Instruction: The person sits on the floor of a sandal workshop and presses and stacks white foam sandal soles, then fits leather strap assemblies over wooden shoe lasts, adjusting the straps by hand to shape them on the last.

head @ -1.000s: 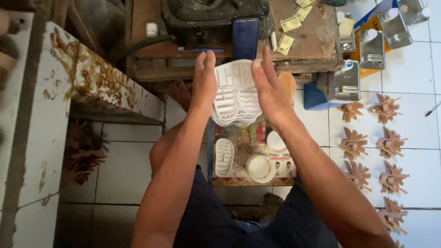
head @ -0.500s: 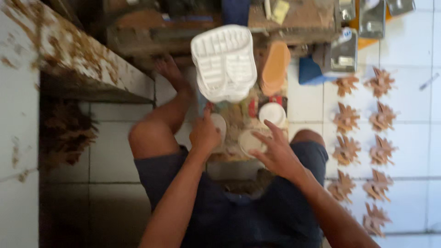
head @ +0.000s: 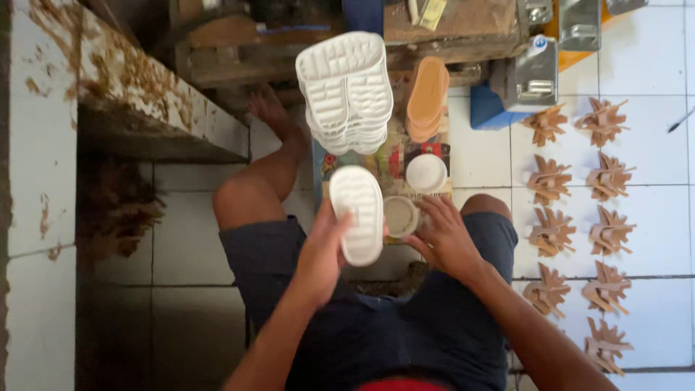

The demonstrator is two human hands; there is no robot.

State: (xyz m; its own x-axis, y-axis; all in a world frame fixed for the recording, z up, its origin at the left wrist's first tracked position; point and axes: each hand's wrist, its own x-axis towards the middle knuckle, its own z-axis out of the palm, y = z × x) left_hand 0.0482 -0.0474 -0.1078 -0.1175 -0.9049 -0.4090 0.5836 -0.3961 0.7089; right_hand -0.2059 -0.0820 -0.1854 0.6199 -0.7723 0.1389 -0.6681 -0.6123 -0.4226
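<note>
Your left hand [head: 322, 253] grips a single white sole [head: 357, 213], tread up, over your lap. Your right hand [head: 443, 235], fingers loosely spread and holding nothing, touches a round tin [head: 400, 216]. Beyond both: a stack of white soles [head: 345, 88], tan insoles [head: 427, 98]. Rightward, brown cutouts [head: 579, 195] lie in rows on tile.

Printed sheet and a blue container

I see a colourful printed sheet [head: 394, 156] under the round tubs between my knees, and a blue box-shaped container [head: 486, 116] beyond it.
</note>
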